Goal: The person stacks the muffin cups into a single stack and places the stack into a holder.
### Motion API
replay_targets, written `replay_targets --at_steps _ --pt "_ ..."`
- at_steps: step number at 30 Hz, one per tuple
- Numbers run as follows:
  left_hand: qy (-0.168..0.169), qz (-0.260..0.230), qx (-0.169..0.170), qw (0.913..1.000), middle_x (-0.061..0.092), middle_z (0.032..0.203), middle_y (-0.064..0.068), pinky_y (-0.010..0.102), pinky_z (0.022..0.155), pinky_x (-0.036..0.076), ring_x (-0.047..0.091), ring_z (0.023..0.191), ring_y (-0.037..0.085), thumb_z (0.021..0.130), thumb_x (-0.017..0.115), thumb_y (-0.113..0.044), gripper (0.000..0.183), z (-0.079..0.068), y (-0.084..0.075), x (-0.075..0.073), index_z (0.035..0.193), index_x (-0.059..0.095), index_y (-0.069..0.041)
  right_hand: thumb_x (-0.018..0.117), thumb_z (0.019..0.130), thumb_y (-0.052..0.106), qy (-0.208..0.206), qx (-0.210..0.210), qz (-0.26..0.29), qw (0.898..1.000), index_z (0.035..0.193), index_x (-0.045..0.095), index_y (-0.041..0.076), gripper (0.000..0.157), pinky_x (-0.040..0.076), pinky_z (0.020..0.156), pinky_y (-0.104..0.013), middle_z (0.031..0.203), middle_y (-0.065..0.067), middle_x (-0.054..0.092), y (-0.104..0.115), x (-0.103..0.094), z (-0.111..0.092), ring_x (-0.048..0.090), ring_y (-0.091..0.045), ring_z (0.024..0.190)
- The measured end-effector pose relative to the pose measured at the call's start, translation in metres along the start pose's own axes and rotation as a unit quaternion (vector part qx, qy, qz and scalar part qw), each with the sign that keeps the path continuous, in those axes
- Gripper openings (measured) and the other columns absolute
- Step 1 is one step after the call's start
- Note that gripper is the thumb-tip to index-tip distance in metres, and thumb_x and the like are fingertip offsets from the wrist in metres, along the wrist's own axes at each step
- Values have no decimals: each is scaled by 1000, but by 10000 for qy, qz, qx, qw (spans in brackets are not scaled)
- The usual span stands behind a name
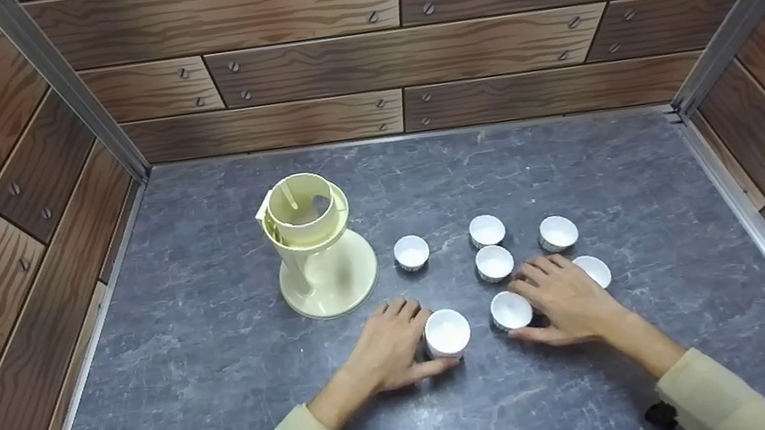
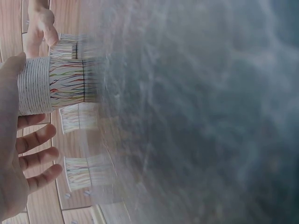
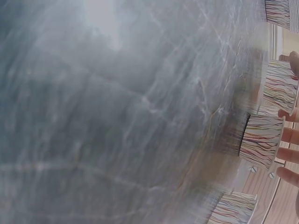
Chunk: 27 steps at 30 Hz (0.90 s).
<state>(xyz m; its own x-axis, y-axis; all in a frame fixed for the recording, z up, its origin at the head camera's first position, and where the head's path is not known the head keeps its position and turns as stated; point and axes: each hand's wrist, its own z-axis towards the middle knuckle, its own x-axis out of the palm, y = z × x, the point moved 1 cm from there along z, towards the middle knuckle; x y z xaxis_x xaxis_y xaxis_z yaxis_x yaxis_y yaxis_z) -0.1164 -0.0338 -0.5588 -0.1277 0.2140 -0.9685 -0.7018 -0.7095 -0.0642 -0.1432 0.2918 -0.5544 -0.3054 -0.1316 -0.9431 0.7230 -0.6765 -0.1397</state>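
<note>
In the head view my left hand (image 1: 395, 350) holds a stack of white cups (image 1: 447, 333) upright, thumb on the near side and fingers on the far side. The left wrist view shows the many nested rims of this stack (image 2: 35, 86) above a side streaked with coloured lines. My right hand (image 1: 566, 301) grips a single white cup (image 1: 511, 311) between thumb and index finger, just right of the stack. That streaked cup (image 3: 280, 86) stands between thumb and fingers in the right wrist view. Its other fingers (image 3: 288, 154) extend beside another cup (image 3: 262, 140).
Beyond my hands stand more white cups, one (image 1: 412, 253) near the cream plastic stand (image 1: 331, 276) with its ring-shaped top, others (image 1: 487, 231) (image 1: 558, 233) farther right. One cup (image 1: 594, 271) is partly behind my right hand. Wood-patterned walls (image 1: 316, 73) enclose the grey marbled table (image 1: 170, 368).
</note>
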Motion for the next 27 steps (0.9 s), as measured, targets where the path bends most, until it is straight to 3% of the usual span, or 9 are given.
replay_targets --at_steps 6,14,22,27 --pt "45 -20 -31 10000 67 114 0 36 89 57 63 106 19 90 53 -83 72 0 0 1 121 65 -19 63 84 80 -105 -45 13 9999 112 71 17 70 53 90 -47 110 -6 69 1 -2 1 65 -29 105" --pt "67 -40 -25 10000 68 116 1 38 94 56 63 108 19 90 53 -83 73 1 0 0 123 65 -18 69 81 77 -300 -110 64 9995 110 71 17 67 52 89 -47 107 -5 69 4 -6 4 64 -29 104" --pt "125 -60 -45 9999 68 117 1 38 96 56 63 110 19 90 54 -82 73 1 0 0 125 65 -18 58 86 82 -347 -140 37 9993 110 71 17 71 52 90 -47 108 -6 69 6 -11 6 64 -29 105" --pt "139 -73 -55 9999 68 116 1 39 95 56 63 108 20 90 55 -81 72 1 -1 0 124 65 -18 59 86 81 -417 -177 54 9990 110 71 16 71 52 90 -47 107 -6 69 8 -12 7 64 -29 105"
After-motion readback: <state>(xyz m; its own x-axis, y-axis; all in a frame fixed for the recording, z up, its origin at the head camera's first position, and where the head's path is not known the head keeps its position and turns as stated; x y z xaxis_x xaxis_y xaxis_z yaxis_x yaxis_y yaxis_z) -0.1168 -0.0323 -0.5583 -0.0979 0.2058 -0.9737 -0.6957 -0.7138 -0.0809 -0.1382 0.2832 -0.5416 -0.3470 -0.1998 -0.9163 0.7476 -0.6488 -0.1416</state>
